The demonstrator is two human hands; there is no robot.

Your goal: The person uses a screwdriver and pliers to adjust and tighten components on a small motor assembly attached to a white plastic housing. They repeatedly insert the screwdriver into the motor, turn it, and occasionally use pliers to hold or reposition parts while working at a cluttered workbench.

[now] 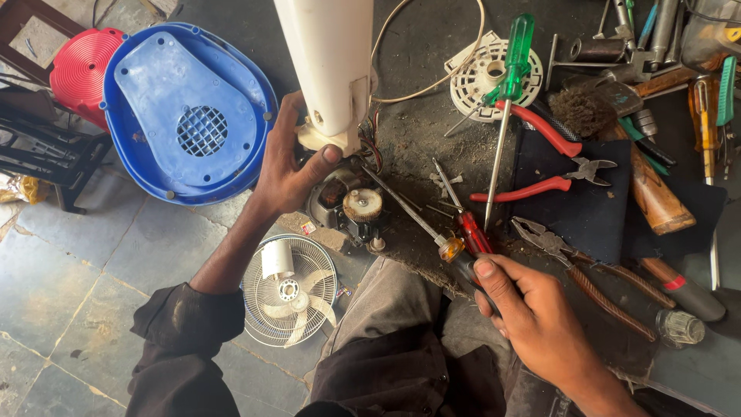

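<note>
Here the white housing [328,66] stands out from the small motor [351,205], its long axis running up and away from the person; the left hand [289,166] is nearer and wraps its lower end, thumb pressed on the base; the right hand [529,313] lies well apart, down to the right, fingers curled round a dark handle, probably a screwdriver [421,224], whose thin shaft slants up-left toward the motor.

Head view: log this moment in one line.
left hand: grips white fan column | right hand: holds screwdriver | motor: exposed
</note>
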